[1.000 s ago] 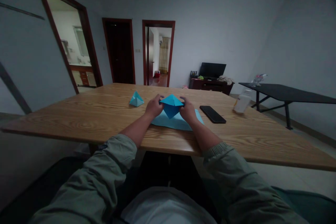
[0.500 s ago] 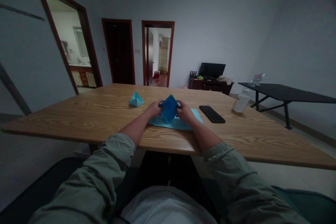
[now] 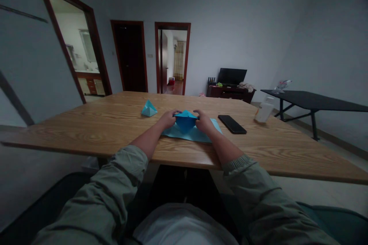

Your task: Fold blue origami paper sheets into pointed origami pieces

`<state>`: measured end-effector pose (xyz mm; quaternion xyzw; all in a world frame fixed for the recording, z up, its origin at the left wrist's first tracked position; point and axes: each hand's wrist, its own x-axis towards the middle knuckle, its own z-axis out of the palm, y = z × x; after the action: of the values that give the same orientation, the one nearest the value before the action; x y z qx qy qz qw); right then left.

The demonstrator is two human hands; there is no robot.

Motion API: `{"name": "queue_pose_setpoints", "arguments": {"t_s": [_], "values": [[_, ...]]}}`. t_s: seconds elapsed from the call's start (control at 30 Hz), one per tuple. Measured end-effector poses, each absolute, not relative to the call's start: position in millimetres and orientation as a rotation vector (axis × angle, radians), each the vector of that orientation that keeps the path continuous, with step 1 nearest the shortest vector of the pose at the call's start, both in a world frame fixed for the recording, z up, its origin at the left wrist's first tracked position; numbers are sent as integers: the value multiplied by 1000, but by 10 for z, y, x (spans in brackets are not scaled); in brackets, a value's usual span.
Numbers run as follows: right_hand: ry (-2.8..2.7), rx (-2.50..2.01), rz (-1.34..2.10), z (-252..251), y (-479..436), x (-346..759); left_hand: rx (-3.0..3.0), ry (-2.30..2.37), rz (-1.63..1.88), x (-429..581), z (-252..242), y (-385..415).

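Note:
Both of my hands grip a folded piece of blue paper (image 3: 185,120) just above the wooden table (image 3: 94,122). My left hand (image 3: 168,118) pinches its left side and my right hand (image 3: 204,121) pinches its right side. Under the hands lies a flat sheet of light blue paper (image 3: 198,134). A finished small light blue paper shape (image 3: 149,109) sits on the table to the left, apart from my hands.
A black phone (image 3: 232,124) lies right of the blue sheet. A white bottle (image 3: 263,111) stands near the table's right edge. A black side table (image 3: 316,102) is at the right, a TV stand (image 3: 230,91) by the far wall, and doorways at the back.
The folded blue paper was held up as a diamond shape; now it is pressed lower and flatter between my hands, close to the sheet on the table.

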<state>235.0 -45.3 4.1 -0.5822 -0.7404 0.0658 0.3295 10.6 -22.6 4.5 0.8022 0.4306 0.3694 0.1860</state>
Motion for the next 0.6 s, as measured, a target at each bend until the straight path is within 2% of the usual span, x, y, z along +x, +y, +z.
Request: {"name": "queue_pose_setpoints", "arguments": {"t_s": [0.2,0.6], "values": [[-2300,-1622,-180,31,-581,2350,2732,1266,713,142,21,-314],[-2656,-1646,28,-103,-602,2333,2602,1276,-1,323,61,-521]]}}
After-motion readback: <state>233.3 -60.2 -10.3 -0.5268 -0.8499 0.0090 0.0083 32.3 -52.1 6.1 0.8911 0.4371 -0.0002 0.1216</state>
